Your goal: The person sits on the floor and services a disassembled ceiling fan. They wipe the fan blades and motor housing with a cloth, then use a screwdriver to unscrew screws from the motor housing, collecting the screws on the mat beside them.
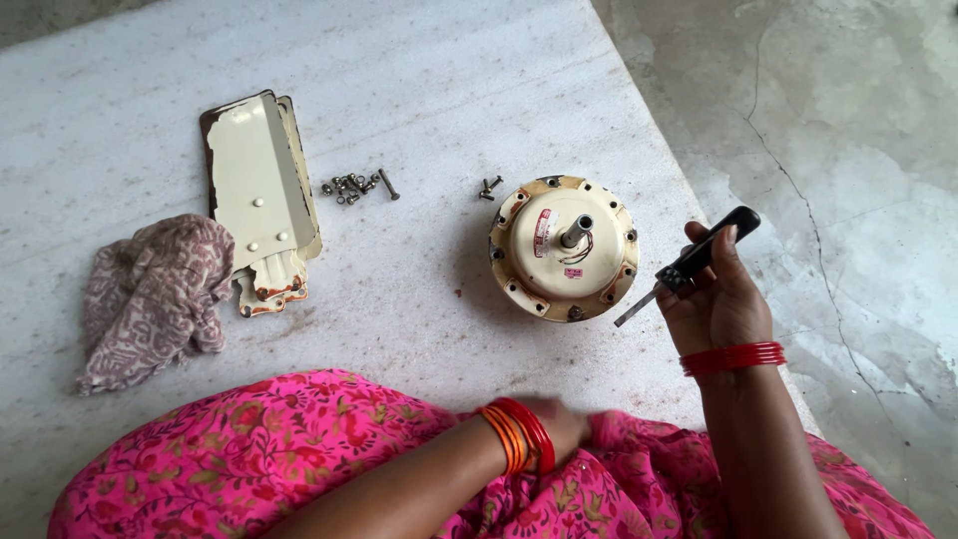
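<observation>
the round cream fan motor sits on the desk, its blades already off beside loose screws. the right hand grips a black screwdriver near the motor. the left hand rests in the pink lap; i cannot tell its grip. the motor case looks closed.

The tabletop looks like pale stone, matt and speckled. At its centre the round motor housing is cream-painted metal, chipped to rust at the rim, with a bare steel shaft. At ten o'clock from it lie the blade brackets, the same worn cream paint, and dull grey metal screws. At nine o'clock the rag is soft printed cloth. The right hand holds a screwdriver with a glossy black plastic handle.
</observation>
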